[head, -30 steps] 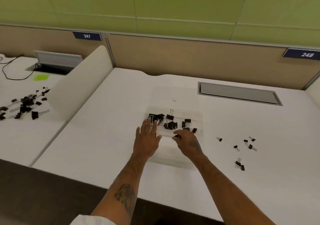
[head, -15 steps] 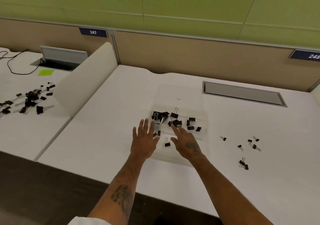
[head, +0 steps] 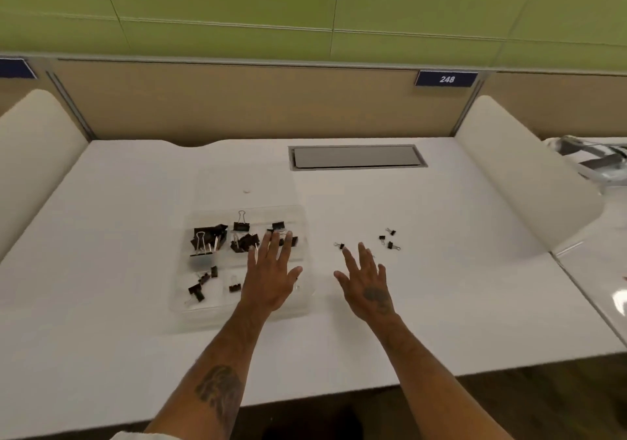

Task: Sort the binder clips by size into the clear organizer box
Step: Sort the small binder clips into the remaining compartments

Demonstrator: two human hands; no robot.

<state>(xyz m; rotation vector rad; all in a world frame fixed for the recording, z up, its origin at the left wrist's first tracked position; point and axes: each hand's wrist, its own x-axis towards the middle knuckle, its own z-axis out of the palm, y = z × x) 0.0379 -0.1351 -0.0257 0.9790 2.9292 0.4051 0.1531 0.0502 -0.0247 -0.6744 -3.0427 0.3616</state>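
Desktop [head: 118,236], smooth, white and faintly glossy, is filling most of the view, with rounded white side panels [head: 515,175] standing at both ends. A flat grey rectangular hatch [head: 356,157] is sitting flush in it towards the back.

A clear plastic organizer box [head: 190,307], shallow and split into compartments, is lying left of centre. Black binder clips [head: 207,239] with silver wire handles are lying in it: the biggest in the back left compartment, a middling heap in the one beside it, and small ones in the front left cells. Tiny loose clips [head: 390,239] are lying scattered on the bare desk to the right of the box, one of them apart from the rest and nearer the box.

Half a second ago the right hand was hovering over the box's front cells; it is now sitting out over the bare desk. The left hand has shifted from the box's left front edge to its right half.

Both forearms are reaching forward, palms down. The left hand [head: 271,277] is spreading flat over the box, fingers straight, holding nothing. The right hand [head: 368,283] is hovering empty too, fingers straight and splayed, its tips near the single loose clip.
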